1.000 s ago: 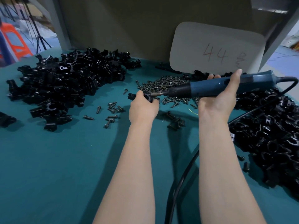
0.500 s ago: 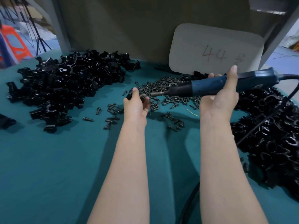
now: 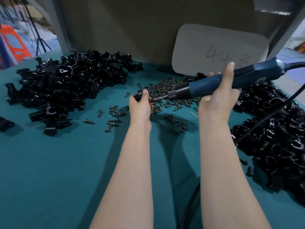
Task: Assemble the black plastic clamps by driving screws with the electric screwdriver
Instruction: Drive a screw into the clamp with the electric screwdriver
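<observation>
My left hand [image 3: 140, 105] grips a small black plastic clamp [image 3: 137, 96] above the teal table; most of the clamp is hidden by my fingers. My right hand [image 3: 217, 98] holds the blue electric screwdriver [image 3: 214, 85] almost level, its bit tip [image 3: 155, 100] pointing left and touching the clamp side of my left hand. A heap of dark screws [image 3: 170, 91] lies just behind both hands. A large pile of black clamps [image 3: 66, 86] lies at the left, another [image 3: 277, 134] at the right.
Loose screws [image 3: 112, 116] are scattered left of my left wrist and a few [image 3: 178, 124] between my arms. The screwdriver's black cable [image 3: 264, 119] runs down across the right pile. A grey card [image 3: 219, 50] marked 44 leans against the back wall.
My left hand drew back from the screw heap with the clamp and then met the screwdriver tip again. The screwdriver's rear end has tilted up a little.
</observation>
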